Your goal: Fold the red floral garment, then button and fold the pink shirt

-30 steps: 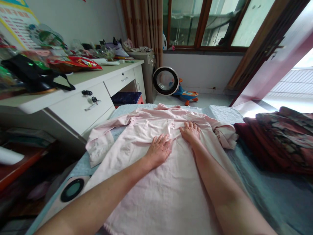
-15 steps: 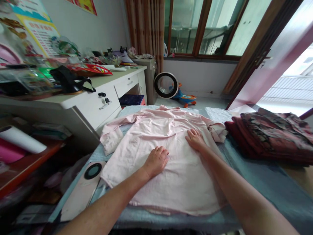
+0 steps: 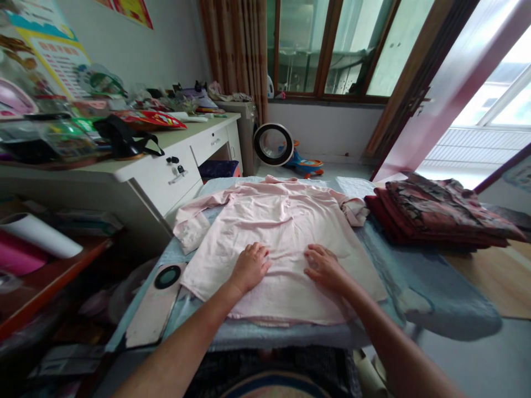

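Note:
A pale pink shirt point(image 3: 286, 287) lies spread on a padded board covered in light blue cloth point(image 3: 232, 338), collar at the far end. Its left sleeve is bent out to the side, and the right sleeve is bunched near the folded clothes. My left hand point(image 3: 251, 268) rests on the middle of the shirt with fingers lightly curved. To its right, my right hand point(image 3: 326, 268) touches the cloth with fingers spread. Neither hand grips the fabric. Small creases run across the shirt beyond the hands.
Folded dark red and patterned clothes point(image 3: 443, 213) are stacked on the right. At the left edge of the board lies a flat pale panel with a dark round hole point(image 3: 153, 309). A white desk point(image 3: 174, 149) full of clutter stands left; a toy car point(image 3: 305, 164) sits near the window.
My right hand has slid back towards me over the shirt. My left hand has shifted slightly left. The view has turned a little to the right and tipped down.

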The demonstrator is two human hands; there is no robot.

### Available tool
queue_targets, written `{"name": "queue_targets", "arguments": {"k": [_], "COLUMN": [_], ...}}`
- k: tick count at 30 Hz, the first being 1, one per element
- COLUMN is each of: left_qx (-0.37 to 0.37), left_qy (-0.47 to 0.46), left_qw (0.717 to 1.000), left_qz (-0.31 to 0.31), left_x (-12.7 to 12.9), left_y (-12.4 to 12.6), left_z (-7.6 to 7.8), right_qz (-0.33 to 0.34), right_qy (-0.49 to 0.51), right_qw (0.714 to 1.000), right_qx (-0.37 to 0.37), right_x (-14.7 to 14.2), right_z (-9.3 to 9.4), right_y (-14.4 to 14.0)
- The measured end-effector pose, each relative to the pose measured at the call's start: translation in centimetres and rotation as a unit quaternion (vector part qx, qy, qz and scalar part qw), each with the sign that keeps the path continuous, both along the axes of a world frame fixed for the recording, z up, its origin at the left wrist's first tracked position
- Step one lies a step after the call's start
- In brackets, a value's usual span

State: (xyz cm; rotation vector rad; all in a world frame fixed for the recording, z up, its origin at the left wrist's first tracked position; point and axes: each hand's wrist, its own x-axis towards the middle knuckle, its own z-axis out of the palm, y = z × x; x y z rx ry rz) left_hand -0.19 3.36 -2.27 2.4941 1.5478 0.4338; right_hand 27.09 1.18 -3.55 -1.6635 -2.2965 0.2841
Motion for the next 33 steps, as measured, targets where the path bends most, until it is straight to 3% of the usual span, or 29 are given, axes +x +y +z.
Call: {"name": "queue_targets", "arguments": {"k": [5, 15, 22, 26, 31, 33], "left_qx": [-0.009, 0.055, -0.008, -0.036, 0.042, 0.026], "left_qy": [-0.018, -0.033, 0.034, 0.071, 0.154, 0.155], "left_qw": [0.999, 0.998, 0.998, 0.996, 0.959, 0.953], "left_qz": [0.032, -0.013, -0.042, 0.035, 0.233, 0.26], "left_x": [-0.6, -1.2, -1.5, -3.6, -8.5, -10.1], "left_y": [0.4, -0.5, -0.2, 0.9, 2.3, 2.6], "left_z": [-0.4, 0.3, 0.4, 1.0, 1.3, 1.1], "right_qz": [-0.018, -0.04, -0.018, 0.0, -0.126, -0.158], "right_qy": [0.048, 0.076, 0.087, 0.128, 0.071, 0.004], "right_qw": [0.998, 0.994, 0.995, 0.991, 0.983, 0.982], "right_qx": [0.024, 0.067, 0.052, 0.046, 0.117, 0.106], "right_x": [-1.8, -2.0, -2.3, -0.6, 4.6, 6.5], "right_z": [0.1, -0.5, 0.1, 1.0, 0.0, -1.0], "right_y": [-0.4, -0.6, -1.9, -2.2, -1.8, -1.9]}}
